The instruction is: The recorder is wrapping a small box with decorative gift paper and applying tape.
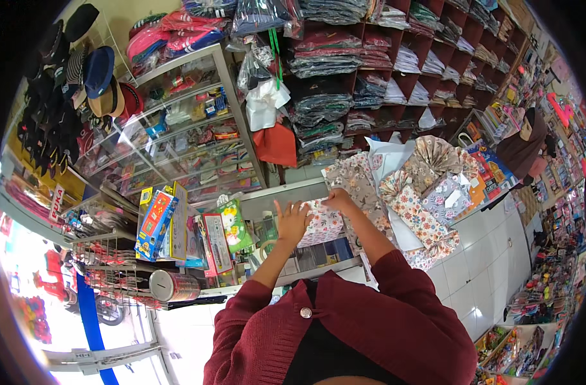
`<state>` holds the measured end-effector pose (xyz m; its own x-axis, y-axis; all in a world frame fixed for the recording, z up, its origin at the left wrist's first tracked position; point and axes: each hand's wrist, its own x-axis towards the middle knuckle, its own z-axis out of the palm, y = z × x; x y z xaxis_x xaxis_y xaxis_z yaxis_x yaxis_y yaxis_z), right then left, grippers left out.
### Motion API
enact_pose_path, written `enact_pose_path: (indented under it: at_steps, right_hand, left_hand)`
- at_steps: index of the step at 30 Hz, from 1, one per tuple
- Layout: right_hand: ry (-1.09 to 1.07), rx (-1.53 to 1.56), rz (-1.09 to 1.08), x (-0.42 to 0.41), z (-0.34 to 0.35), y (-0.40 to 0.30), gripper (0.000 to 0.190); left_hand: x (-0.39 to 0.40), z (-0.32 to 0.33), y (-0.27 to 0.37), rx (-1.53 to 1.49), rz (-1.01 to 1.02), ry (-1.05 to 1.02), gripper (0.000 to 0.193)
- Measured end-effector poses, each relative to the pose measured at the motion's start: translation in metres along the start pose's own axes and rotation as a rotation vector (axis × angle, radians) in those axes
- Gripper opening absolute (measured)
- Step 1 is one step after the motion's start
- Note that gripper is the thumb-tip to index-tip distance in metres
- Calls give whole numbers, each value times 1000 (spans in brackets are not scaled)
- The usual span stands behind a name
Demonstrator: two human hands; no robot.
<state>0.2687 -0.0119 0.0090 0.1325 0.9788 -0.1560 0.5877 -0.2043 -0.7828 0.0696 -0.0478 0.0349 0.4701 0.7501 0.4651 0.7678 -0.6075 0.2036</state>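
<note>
A box wrapped in white paper with a floral print point(322, 224) rests on the glass counter point(293, 195) before me. My left hand point(293, 221) lies flat with spread fingers, its fingertips on the box's left top edge. At the far right corner of the box, my right hand point(340, 199) has its fingers bent together against the paper. Whether they pinch a fold there is too small to tell. Right of the box lie several gifts in floral paper with pleated fans point(430, 156). A roll of tape point(266, 249) appears partly hidden beside my left wrist.
Boxed toys point(156, 226), a green packet point(234, 225) and a round tin point(173, 286) stand on the left. Glass shelving point(192, 120) and pigeonholes of bagged clothes point(322, 62) rise behind the counter. A person in a dark head covering point(523, 144) is at the far right.
</note>
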Motion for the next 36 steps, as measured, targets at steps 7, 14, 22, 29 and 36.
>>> enact_pose_path:
  at_steps: [7, 14, 22, 29, 36]
  right_hand:
    - [281, -97, -284, -28, 21, -32, 46]
    - [351, 140, -142, -35, 13, -19, 32]
    - [-433, 708, 614, -57, 8, -6, 83]
    - [-389, 931, 514, -59, 4, 17, 76]
    - [26, 694, -92, -77, 10, -24, 58]
  left_hand:
    - [-6, -7, -8, 67, 51, -68, 22]
    - [-31, 19, -41, -487, -439, -32, 46]
    - [-27, 7, -36, -1744, -1324, -765, 85]
    - [-24, -16, -18, -1931, -1074, -330, 54]
    - [-22, -39, -6, -1522, -856, -33, 42]
